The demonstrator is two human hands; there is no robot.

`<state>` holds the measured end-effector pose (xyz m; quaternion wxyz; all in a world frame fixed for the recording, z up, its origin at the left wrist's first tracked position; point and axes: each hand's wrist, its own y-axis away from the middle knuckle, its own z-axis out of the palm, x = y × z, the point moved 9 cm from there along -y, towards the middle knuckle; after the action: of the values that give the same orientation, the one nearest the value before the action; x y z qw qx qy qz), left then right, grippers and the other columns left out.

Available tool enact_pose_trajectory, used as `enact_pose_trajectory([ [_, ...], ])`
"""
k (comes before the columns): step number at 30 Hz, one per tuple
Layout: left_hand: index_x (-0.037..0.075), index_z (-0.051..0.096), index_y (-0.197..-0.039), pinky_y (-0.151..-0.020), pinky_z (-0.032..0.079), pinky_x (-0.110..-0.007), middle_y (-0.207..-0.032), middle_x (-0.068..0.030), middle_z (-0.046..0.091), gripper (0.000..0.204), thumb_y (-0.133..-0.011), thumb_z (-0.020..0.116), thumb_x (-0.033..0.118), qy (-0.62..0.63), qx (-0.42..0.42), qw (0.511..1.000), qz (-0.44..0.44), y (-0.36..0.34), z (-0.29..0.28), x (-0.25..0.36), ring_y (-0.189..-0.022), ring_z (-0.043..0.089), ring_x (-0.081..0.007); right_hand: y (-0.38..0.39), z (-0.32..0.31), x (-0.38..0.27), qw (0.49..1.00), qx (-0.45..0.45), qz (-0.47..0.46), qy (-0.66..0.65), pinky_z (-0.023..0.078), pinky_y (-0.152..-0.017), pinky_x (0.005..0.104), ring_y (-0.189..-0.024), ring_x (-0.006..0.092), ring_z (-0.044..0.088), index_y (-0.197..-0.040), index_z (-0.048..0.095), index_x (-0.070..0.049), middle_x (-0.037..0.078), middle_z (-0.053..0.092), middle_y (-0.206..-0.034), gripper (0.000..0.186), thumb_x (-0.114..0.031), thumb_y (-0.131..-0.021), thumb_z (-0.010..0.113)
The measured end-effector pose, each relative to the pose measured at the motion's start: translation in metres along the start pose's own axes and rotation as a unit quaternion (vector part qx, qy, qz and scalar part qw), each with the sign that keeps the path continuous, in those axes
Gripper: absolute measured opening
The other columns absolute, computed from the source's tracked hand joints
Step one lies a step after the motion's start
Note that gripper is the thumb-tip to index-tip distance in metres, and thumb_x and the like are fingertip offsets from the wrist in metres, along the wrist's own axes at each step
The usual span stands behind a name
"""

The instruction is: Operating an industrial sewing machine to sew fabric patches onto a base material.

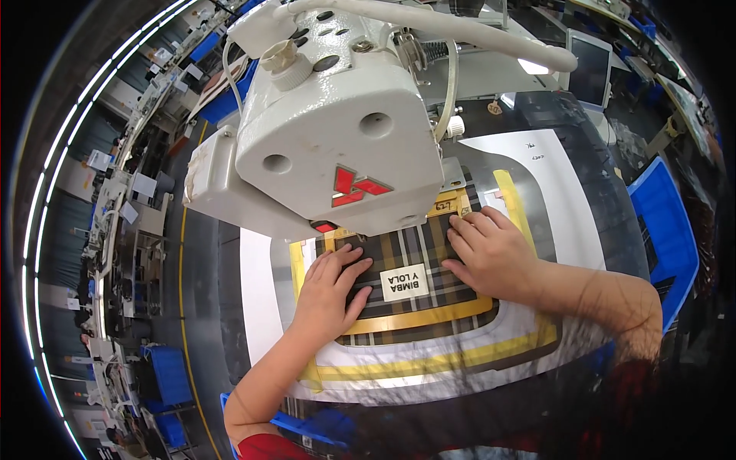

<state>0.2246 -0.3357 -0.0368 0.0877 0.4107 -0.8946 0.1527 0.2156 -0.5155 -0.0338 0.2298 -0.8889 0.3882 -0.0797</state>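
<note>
Beneath the white head of an industrial sewing machine (337, 138) lies a dark plaid fabric panel (383, 253) with a cream rectangular label (404, 284) on it. A yellow strip (418, 316) crosses the panel's near side. My left hand (328, 290) rests on the panel's left part, fingers stretched out and slightly spread. On the right part, my right hand (491, 253) lies with its fingers extended over the fabric. The panel sits within a clear and white template (429, 383) edged with yellow tape (452, 360). The machine head hides the needle and the panel's far side.
A dark worktable (613, 192) carries the template. Blue bins stand to the right (671, 238) and lower left (167, 374). A monitor (589, 69) is at the far right. Long rows of workbenches run along the left, beyond a yellow floor line (182, 268).
</note>
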Motion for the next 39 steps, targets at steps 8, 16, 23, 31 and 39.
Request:
enact_pose_trajectory([
  [8, 0.007, 0.057, -0.122, -0.103, 0.038, -0.045, -0.130, -0.0119, 0.051, 0.045, -0.084, 0.067, 0.028, 0.001, -0.033, 0.999, 0.043, -0.031, 0.025, 0.031, -0.124, 0.047, -0.0315, 0.004, 0.009, 0.004, 1.000, -0.020, 0.000, -0.007, 0.045, -0.092, 0.0406, -0.102, 0.0288, 0.058, -0.099, 0.065, 0.004, 0.018, 0.064, -0.110, 0.042, -0.033, -0.078, 0.069],
  [16, 0.009, 0.055, -0.125, -0.105, 0.036, -0.045, -0.136, -0.0115, 0.047, 0.047, -0.083, 0.067, 0.026, 0.014, -0.045, 0.997, 0.052, -0.054, 0.053, 0.052, -0.128, 0.044, -0.0319, 0.011, 0.013, 0.003, 0.998, 0.011, -0.050, 0.021, 0.042, -0.093, 0.0389, -0.097, 0.0291, 0.056, -0.097, 0.065, 0.005, 0.019, 0.064, -0.105, 0.042, -0.036, -0.087, 0.060],
  [23, 0.008, 0.055, -0.125, -0.102, 0.038, -0.045, -0.135, -0.0116, 0.048, 0.049, -0.081, 0.069, 0.024, 0.035, -0.032, 0.998, 0.043, -0.061, 0.063, 0.046, -0.124, 0.045, -0.0322, 0.016, 0.025, 0.016, 0.999, 0.000, -0.041, -0.036, 0.041, -0.095, 0.0392, -0.104, 0.0280, 0.055, -0.102, 0.064, 0.004, 0.018, 0.063, -0.113, 0.039, -0.033, -0.087, 0.060],
  [31, 0.012, 0.054, -0.125, -0.103, 0.037, -0.044, -0.135, -0.0079, 0.048, 0.066, -0.072, 0.075, 0.046, 0.020, -0.009, 0.998, 0.065, -0.062, 0.063, 0.050, -0.121, 0.047, -0.0291, 0.057, 0.002, -0.018, 0.988, -0.054, -0.108, -0.096, 0.040, -0.097, 0.0428, -0.115, 0.0266, 0.052, -0.105, 0.065, 0.000, 0.013, 0.061, -0.118, 0.034, -0.028, -0.087, 0.061],
  [39, 0.016, 0.054, -0.129, -0.110, 0.029, -0.048, -0.142, -0.0074, 0.044, 0.071, -0.068, 0.078, 0.044, 0.049, -0.045, 0.997, 0.039, -0.063, 0.073, 0.049, -0.135, 0.037, -0.0286, 0.067, 0.004, -0.029, 0.985, -0.038, -0.151, -0.071, 0.040, -0.100, 0.0428, -0.113, 0.0261, 0.054, -0.103, 0.065, 0.001, 0.013, 0.062, -0.115, 0.031, -0.025, -0.087, 0.060],
])
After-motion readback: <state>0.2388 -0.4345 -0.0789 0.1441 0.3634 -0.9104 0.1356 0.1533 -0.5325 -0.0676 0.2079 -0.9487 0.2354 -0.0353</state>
